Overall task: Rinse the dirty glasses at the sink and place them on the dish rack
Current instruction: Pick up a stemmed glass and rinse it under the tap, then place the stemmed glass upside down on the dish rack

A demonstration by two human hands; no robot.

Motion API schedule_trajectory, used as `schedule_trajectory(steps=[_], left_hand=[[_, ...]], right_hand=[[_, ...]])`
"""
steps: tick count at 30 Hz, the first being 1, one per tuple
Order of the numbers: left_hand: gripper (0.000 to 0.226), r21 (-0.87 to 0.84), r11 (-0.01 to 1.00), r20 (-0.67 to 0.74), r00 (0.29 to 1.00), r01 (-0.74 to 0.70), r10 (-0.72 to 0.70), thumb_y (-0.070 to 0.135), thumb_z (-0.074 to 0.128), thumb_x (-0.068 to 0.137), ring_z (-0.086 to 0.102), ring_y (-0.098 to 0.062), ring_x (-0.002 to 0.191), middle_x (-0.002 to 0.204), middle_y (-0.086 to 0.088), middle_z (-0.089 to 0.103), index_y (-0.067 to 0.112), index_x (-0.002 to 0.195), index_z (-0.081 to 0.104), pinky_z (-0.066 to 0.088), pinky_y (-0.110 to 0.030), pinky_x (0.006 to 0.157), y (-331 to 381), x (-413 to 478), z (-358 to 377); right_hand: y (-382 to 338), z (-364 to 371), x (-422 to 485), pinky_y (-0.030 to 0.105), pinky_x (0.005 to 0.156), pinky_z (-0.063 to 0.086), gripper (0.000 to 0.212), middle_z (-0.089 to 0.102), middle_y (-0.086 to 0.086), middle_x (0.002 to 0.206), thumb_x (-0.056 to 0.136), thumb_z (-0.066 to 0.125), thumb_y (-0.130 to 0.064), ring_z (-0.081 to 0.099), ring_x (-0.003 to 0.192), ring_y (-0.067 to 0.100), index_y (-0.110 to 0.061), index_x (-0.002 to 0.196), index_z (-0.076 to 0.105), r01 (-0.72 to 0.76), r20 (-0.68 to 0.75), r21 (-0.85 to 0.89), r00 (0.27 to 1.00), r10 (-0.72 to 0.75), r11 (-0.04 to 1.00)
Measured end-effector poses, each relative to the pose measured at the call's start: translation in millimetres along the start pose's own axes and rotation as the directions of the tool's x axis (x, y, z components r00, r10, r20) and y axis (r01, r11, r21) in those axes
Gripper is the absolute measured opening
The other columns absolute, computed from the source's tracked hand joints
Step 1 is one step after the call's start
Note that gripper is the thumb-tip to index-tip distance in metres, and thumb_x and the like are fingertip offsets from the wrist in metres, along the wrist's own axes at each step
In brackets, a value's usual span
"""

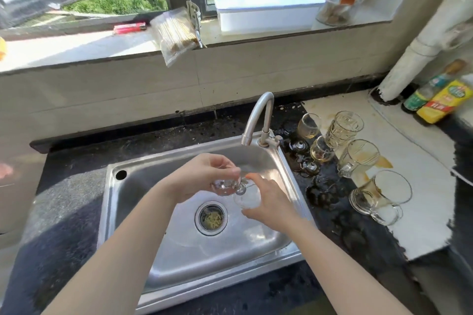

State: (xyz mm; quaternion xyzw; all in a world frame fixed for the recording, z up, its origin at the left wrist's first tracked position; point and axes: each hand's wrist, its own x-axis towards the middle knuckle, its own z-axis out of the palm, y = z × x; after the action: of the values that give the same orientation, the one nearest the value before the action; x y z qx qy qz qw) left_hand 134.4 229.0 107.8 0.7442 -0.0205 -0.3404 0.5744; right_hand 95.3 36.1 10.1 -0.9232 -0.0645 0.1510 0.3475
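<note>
Over the steel sink (133, 212), below the curved faucet (258, 120), both my hands hold one clear stemmed glass (240, 190) lying on its side. My left hand (204, 174) grips one end of it, and my right hand (271, 202) cups the other end from the right. Several dirty glasses stand to the right of the sink: two small stemmed ones (308, 125) (321, 152) and three handled mugs (344, 129) (358, 158) (381, 194) with yellowish residue. No dish rack is in view.
The sink drain strainer (211, 217) sits below my hands. On the windowsill are a white box (266, 7), a jar (337, 0), a plastic bag (174, 33) and a red lighter (129, 28). Bottles (440, 94) and a white pipe (422, 43) stand at the right. The black counter is wet.
</note>
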Motion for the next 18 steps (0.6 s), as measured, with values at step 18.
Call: schedule_trajectory(steps=[18], left_hand=[[0.026,0.118,0.984,0.459,0.886,-0.131,0.063,0.022,0.068,0.087,0.059,-0.015,0.08,0.091,-0.008,0.066,0.001,0.101,0.07,0.048,-0.027,0.078,78,19,175]], right_hand=[[32,-44,-204,0.027,0.094,0.049,0.078,0.052,-0.001,0.118,0.062,0.086,-0.021,0.056,0.108,0.011,-0.051,0.118,0.041,-0.265,-0.23,0.603,0.846,0.482,0.752]])
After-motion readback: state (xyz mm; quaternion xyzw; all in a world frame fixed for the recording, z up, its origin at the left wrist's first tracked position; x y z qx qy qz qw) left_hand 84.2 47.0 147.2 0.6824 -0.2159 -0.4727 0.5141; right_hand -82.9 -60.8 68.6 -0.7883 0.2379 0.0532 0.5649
